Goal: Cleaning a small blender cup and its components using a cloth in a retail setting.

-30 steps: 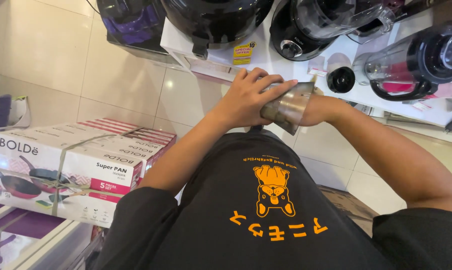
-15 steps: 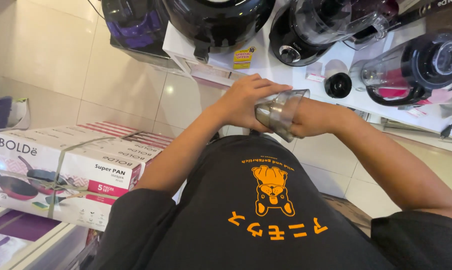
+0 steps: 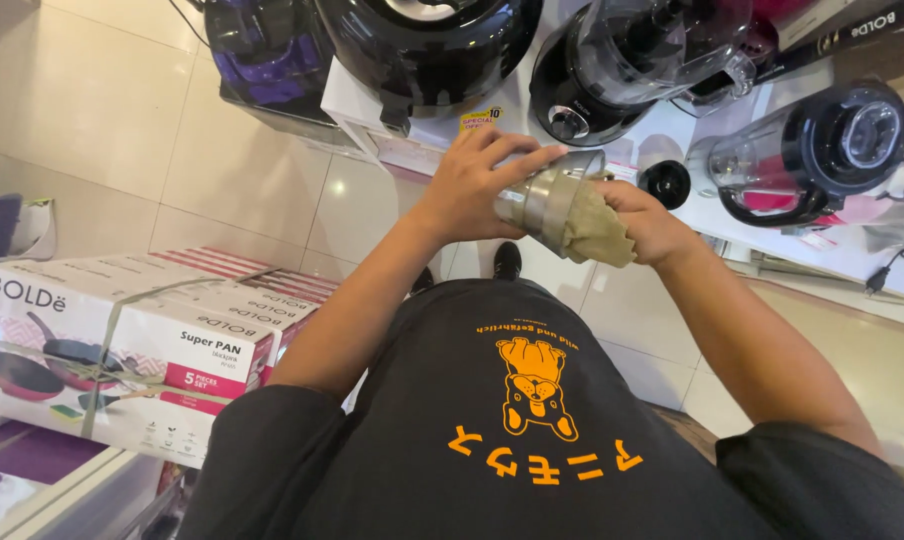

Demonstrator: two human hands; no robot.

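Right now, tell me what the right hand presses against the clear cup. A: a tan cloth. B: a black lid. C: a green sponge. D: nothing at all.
A: the right hand holds a crumpled tan cloth against the open end of the clear cup, which the left hand grips from the other side.

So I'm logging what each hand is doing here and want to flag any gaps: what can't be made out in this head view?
- Clear plastic blender cup: its inside and base, covered by the left hand and the tan cloth.
- Right hand: its fingers, hidden behind the cloth.
- Black-lidded blender jug: its right side, partly cut off by the frame edge.
- White cookware boxes: lower part, cut by the bottom left edge.
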